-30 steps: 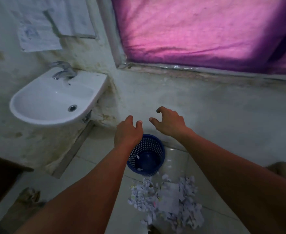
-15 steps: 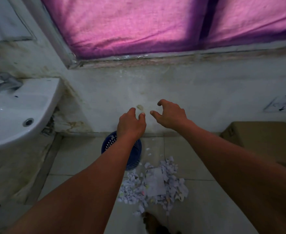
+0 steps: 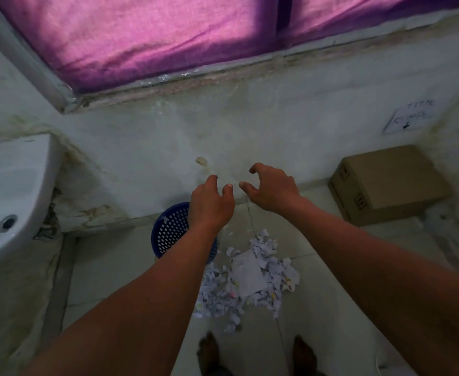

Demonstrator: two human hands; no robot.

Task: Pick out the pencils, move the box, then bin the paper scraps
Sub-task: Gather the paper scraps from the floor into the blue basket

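The paper scraps (image 3: 250,280) lie heaped on the floor (image 3: 114,267) just right of the blue bin (image 3: 168,232). Both hands are empty and loosely curled: left hand (image 3: 210,206) above the bin, right hand (image 3: 270,187) likely nearer the heap.

Basket (image 3: 168,234): right side and part of rim hidden behind left hand (image 3: 210,206) and its forearm.
Paper scraps (image 3: 250,278): left edge of the heap covered by the same forearm.
Sink (image 3: 11,185): cut off by the left edge.
Wall note (image 3: 410,118): writing too blurred to read.
Feet (image 3: 209,354): cut off by the bottom edge.
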